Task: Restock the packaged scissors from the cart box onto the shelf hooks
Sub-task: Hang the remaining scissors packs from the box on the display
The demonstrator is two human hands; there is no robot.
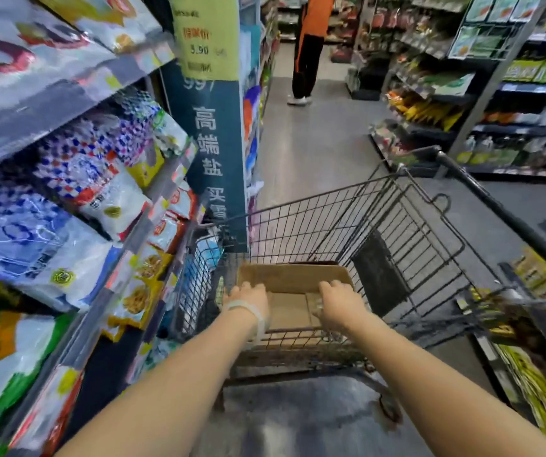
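Note:
A brown cardboard box (293,278) lies in the wire shopping cart (347,219) in front of me, its flaps open. My left hand (246,296), with a white band on the wrist, holds the box's left edge, fingers curled over it. My right hand (339,303) reaches into the right side of the box, fingers bent down onto something pale inside. The frame is blurred and I cannot make out the packaged scissors, nor any shelf hooks.
Shelves of bagged goods (67,179) stand close on the left, with a blue sign pillar (215,153) touching the cart's front left. More shelves (502,103) line the right. A person in orange and black (309,47) stands down the aisle. Yellow packs (538,384) sit low right.

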